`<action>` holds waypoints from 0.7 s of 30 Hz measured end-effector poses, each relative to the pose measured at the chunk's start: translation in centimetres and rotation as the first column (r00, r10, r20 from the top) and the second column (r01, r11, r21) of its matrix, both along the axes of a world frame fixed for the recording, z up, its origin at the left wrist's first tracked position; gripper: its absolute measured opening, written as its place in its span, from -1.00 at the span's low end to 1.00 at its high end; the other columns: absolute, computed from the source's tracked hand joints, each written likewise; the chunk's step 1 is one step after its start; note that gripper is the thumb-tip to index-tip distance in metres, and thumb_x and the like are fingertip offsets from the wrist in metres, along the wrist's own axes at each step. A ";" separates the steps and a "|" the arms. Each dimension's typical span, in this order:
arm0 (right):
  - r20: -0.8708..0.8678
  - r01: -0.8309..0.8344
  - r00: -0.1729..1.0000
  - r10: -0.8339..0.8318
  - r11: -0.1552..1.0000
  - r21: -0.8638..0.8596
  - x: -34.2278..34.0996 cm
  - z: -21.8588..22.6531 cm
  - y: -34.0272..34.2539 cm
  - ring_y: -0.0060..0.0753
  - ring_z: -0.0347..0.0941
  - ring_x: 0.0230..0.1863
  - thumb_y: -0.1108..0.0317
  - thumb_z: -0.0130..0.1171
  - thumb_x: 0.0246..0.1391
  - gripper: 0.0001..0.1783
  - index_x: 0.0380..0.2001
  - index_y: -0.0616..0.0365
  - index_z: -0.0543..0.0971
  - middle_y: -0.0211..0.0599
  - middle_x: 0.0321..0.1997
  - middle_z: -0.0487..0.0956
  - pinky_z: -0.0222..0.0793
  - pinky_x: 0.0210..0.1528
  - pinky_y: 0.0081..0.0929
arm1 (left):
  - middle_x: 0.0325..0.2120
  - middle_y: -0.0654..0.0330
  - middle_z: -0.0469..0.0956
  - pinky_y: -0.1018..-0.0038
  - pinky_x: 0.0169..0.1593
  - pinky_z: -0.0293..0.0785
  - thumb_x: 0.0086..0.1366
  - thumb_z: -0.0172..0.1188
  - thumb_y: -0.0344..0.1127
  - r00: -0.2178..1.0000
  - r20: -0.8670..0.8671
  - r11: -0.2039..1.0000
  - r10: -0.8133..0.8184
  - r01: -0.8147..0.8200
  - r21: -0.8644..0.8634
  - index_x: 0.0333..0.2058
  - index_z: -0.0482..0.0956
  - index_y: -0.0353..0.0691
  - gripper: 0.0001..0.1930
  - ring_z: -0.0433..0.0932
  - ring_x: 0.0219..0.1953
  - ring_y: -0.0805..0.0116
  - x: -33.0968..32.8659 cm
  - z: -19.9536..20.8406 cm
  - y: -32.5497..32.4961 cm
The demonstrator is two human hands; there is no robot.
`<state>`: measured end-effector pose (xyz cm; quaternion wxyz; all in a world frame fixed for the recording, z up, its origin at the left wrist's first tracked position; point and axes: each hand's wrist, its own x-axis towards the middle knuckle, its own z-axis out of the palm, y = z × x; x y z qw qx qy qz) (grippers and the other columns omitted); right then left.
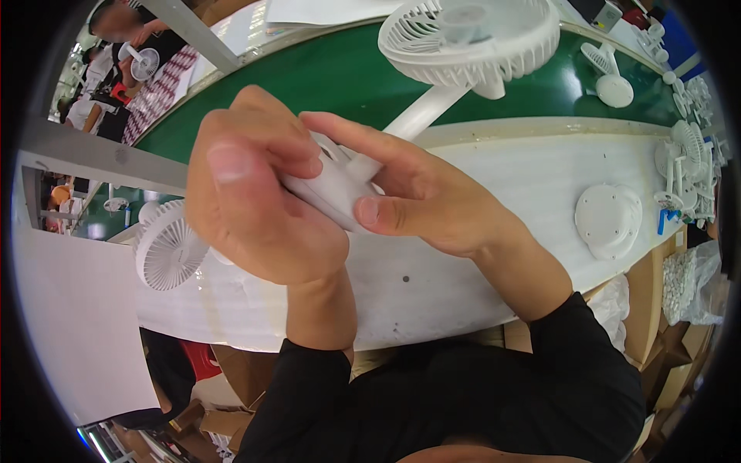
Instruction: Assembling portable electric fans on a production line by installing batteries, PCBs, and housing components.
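A white desk fan (423,113) is held tilted above the white worktop, its round caged head pointing up and away to the right. My left hand (262,189) is closed around the near left part of the fan's base, with its fingers curled over the edge. My right hand (432,197) grips the same base from the right, thumb on the near side and index finger stretched along the far side, close to the stem. The palms and fingers cover much of the base, so its underside is hidden.
Another white fan (171,247) stands left of my left wrist. A round white base part (608,221) lies on the worktop (509,177) at right. Farther off, a small fan (610,76) rests on the green belt (532,104). Several fans (691,154) crowd the right edge. A grey frame (100,154) rises at left.
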<state>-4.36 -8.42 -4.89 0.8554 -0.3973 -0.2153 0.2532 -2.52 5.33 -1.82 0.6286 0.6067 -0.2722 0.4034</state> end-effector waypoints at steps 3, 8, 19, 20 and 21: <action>0.158 0.074 0.986 -0.054 0.989 -0.125 0.2 -0.1 0.1 -0.23 0.25 0.26 0.51 0.25 0.01 -0.15 0.39 0.21 0.17 -0.09 0.31 0.31 0.15 0.29 -0.38 | -0.75 0.25 0.32 0.57 -0.46 0.14 0.47 -0.24 -0.11 0.999 -0.018 0.994 -0.045 0.043 -0.100 -0.55 0.40 -0.20 -0.56 0.21 -0.60 0.45 -0.4 0.2 -0.1; 0.360 0.130 0.930 -0.067 0.980 -0.153 0.2 0.4 -0.4 -0.23 0.29 0.23 0.46 0.28 0.00 -0.10 0.40 0.24 0.13 -0.10 0.30 0.35 0.19 0.24 -0.44 | -0.75 0.27 0.31 0.57 -0.44 0.12 0.46 -0.24 -0.13 0.984 -0.037 0.933 -0.176 0.154 -0.324 -0.57 0.41 -0.19 -0.56 0.18 -0.60 0.46 0.1 0.6 -0.2; 0.095 0.051 0.995 -0.036 0.986 -0.158 -0.3 1.7 -1.2 -0.16 0.33 0.19 0.41 0.36 -0.05 -0.08 0.34 0.39 0.15 0.08 0.22 0.37 0.25 0.26 -0.35 | -0.73 0.30 0.24 0.51 -0.37 0.13 0.48 -0.38 -0.09 0.976 0.027 0.974 -0.216 0.217 -0.064 -0.58 0.36 -0.14 -0.50 0.20 -0.56 0.45 -0.4 -0.6 -0.7; 0.157 0.073 0.987 -0.044 0.980 -0.183 -0.4 1.8 -1.3 -0.16 0.34 0.18 0.41 0.36 -0.05 -0.09 0.34 0.38 0.16 0.08 0.21 0.38 0.27 0.24 -0.35 | -0.72 0.31 0.22 0.49 -0.35 0.13 0.49 -0.42 -0.08 0.977 0.042 0.978 -0.207 0.208 -0.031 -0.58 0.35 -0.13 -0.49 0.20 -0.55 0.45 -0.5 -0.6 -0.7; 0.218 0.090 0.975 -0.046 0.976 -0.196 -0.2 1.6 -1.5 -0.15 0.35 0.17 0.40 0.37 -0.05 -0.09 0.34 0.38 0.17 0.08 0.21 0.39 0.28 0.23 -0.35 | -0.72 0.31 0.22 0.49 -0.35 0.13 0.49 -0.42 -0.08 0.976 0.045 0.976 -0.214 0.215 -0.030 -0.58 0.35 -0.13 -0.49 0.20 -0.55 0.45 -0.5 -0.5 -1.0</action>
